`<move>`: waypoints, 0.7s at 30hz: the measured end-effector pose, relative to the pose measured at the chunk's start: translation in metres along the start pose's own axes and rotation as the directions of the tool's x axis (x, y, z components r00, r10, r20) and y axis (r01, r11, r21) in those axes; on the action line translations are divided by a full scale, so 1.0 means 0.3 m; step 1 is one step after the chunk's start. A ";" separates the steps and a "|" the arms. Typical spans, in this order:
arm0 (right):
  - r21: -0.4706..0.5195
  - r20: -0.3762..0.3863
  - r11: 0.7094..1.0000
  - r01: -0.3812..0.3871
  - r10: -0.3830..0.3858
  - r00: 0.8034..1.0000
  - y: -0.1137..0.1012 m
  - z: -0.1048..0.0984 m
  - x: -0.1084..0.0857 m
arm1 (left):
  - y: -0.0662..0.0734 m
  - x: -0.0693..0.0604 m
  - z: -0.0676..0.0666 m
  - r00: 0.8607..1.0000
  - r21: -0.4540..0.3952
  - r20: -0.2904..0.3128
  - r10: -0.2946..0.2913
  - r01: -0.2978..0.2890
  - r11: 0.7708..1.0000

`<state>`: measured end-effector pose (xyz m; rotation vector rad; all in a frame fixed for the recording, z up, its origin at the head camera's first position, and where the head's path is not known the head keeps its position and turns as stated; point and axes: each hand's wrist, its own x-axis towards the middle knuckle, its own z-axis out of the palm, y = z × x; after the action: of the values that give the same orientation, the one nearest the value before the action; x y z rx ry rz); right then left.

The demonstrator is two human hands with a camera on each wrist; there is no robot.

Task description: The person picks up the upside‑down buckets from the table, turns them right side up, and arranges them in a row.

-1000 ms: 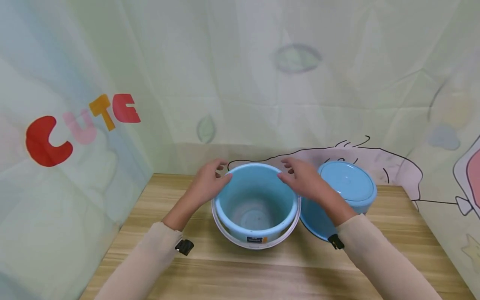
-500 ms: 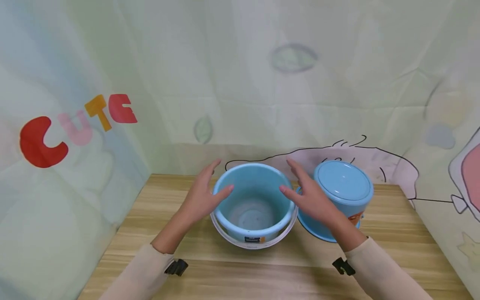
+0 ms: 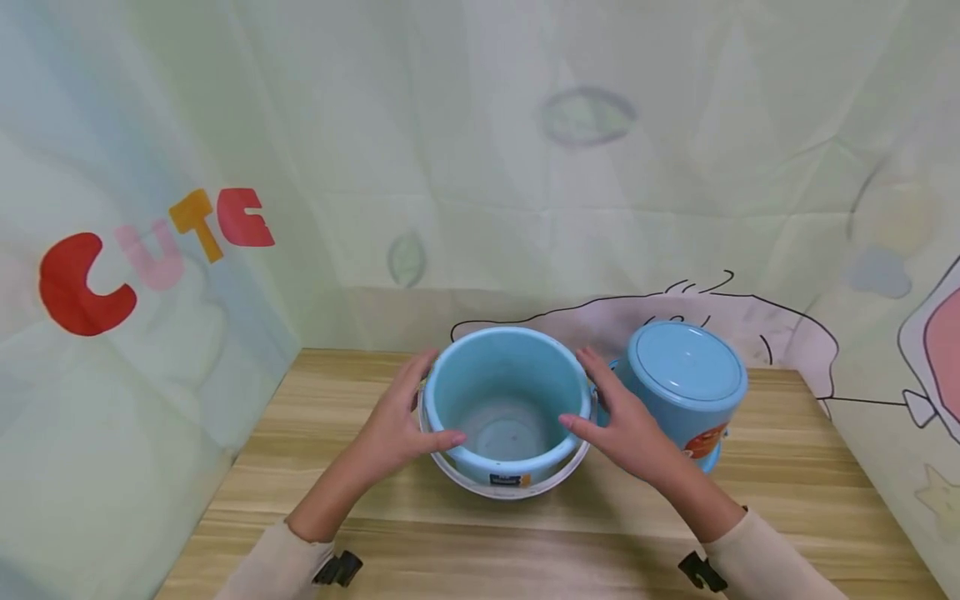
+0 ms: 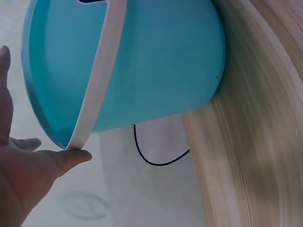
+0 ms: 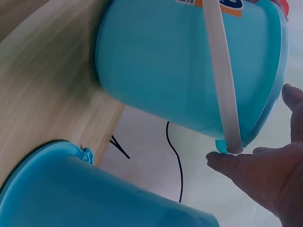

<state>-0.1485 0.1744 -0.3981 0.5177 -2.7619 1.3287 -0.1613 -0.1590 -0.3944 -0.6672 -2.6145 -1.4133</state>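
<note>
An upright light blue bucket [image 3: 506, 358] sits on the wooden table, its pale handle [image 3: 501, 492] lowered around the front. My left hand [image 3: 390, 429] spreads beside its left rim, thumb over the edge and fingers along the outside. In the left wrist view, fingertips touch or nearly touch the handle's [image 4: 102, 71] end. On the other side, my right hand [image 3: 630, 429] lies close to the right rim with extended fingers and thumb. The right wrist view shows a fingertip just beside the handle [image 5: 222, 71] joint; contact there is unclear.
A second blue bucket [image 3: 686, 362] stands upside down on the right, close to my right hand, with an orange label [image 3: 705, 442]. Behind the wooden table [image 3: 480, 554] hangs a printed curtain [image 3: 487, 167], which also covers the left and right sides.
Both hands drew back from the bucket's far rim with spreading fingers, then lowered to its left and right sides. Both buckets stay in place.
</note>
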 end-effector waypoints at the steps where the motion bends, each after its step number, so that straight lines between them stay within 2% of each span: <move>1: -0.001 0.001 1.000 0.000 0.000 1.000 0.000 0.004 -0.002 | -0.004 -0.001 0.004 1.000 0.009 0.003 0.004 -0.004 1.000; 4: -0.018 0.002 1.000 -0.005 0.005 1.000 -0.003 0.014 -0.007 | -0.014 -0.004 0.015 1.000 0.053 0.010 0.007 -0.008 0.999; 11: -0.044 -0.008 0.999 -0.022 0.022 1.000 0.002 0.029 -0.007 | -0.019 -0.006 0.025 0.999 0.095 0.027 -0.018 0.015 0.995; 21: -0.069 -0.037 0.998 0.010 -0.013 0.999 0.018 0.031 0.022 | -0.023 0.016 0.032 0.998 0.086 0.020 -0.061 0.059 0.995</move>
<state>-0.1553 0.1685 -0.4068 0.4987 -2.7583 1.2236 -0.1673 -0.1529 -0.4039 -0.6020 -2.7166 -1.3082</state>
